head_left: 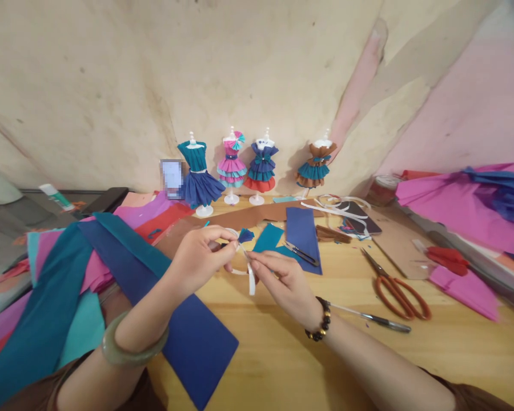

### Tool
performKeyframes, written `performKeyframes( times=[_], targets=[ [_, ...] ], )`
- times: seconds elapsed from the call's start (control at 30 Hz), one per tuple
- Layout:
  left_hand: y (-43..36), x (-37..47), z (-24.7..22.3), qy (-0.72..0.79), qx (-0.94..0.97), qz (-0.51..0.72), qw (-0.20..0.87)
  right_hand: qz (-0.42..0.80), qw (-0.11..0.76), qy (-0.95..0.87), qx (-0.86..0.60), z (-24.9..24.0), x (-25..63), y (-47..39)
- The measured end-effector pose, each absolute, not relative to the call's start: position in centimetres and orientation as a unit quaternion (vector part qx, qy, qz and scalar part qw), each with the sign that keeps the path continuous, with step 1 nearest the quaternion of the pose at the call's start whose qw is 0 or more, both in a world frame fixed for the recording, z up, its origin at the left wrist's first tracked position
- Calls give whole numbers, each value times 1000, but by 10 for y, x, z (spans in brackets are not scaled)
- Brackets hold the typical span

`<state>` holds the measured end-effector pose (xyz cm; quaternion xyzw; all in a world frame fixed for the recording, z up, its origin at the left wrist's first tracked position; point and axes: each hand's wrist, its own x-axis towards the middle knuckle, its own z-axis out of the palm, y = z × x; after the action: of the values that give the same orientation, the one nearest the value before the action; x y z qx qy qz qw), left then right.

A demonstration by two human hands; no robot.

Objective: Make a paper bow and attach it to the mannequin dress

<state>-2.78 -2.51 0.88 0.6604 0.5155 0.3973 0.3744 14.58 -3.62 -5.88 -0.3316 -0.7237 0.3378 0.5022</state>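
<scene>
Near the middle of the view, my left hand [208,254] pinches a small blue and teal paper piece [246,234], whose fanned end sticks out past the fingertips. My right hand [285,279] is closed on a narrow white strip [252,278]; its loose end hangs below the fingers and its upper part reaches the blue piece. The fingertips of both hands are close together. A white loop of strip shows behind my left fingers. Just beyond my right hand lie teal paper pieces [269,237], a blue sheet [300,228] and small dark snips [302,253].
Several small dress forms in paper dresses [202,177] stand along the wall. Orange-handled scissors [400,294] and a thin tool [385,323] lie at right. Long blue paper [197,342] and coloured sheets cover the left. Pink paper [466,200] is piled at right.
</scene>
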Motion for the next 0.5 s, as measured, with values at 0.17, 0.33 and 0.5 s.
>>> performKeyframes(
  times=[0.17, 0.33, 0.5],
  targets=[
    [-26, -28, 8, 511, 654, 394, 396, 423, 511, -645, -379, -65, 142, -38],
    [-28, -25, 7, 509, 648, 396, 405, 362, 515, -670, -394, -64, 139, -40],
    [-28, -24, 5, 504, 656, 382, 411, 335, 509, -684, -401, -59, 140, -41]
  ],
)
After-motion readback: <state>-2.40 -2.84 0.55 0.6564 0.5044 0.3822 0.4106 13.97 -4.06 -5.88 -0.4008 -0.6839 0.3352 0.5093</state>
